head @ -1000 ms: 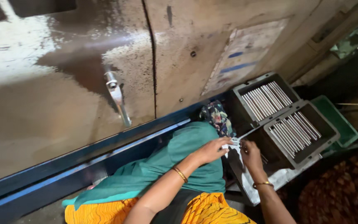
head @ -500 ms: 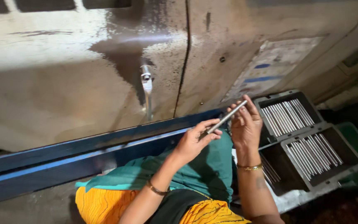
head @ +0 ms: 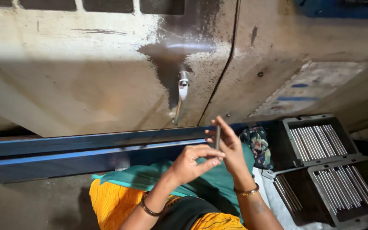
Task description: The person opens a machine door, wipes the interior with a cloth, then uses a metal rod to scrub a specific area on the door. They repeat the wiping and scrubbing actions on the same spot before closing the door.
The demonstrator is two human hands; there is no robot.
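- The step in hand looks like checking a single piece: both hands are raised over the lap with one thin metal rod held upright between them.
- The right hand is closed around the lower part of the rod, fingers curled about it and the thumb side turned towards the face; a gold bangle sits at its wrist.
- The left hand pinches in from the left, its thumb and forefinger meeting at the rod's lower end (whether it bears any weight or only steadies the rod, I cannot tell); a dark bangle circles that wrist.
- The rod stands above the green cloth on the lap, in front of the blue rail of the machine and just left of a patterned rag.
- To the right lie dark trays filled with like rods in rows, the near tray also lined with them; none touches either hand.
- As I judge it, the next move calls for a steady two-hand hold while the rod is turned or looked over, then a careful laying-down parallel to the others, since a slim round piece slips easily.
- A metal handle hangs on the stained machine panel behind, well apart from the hands.
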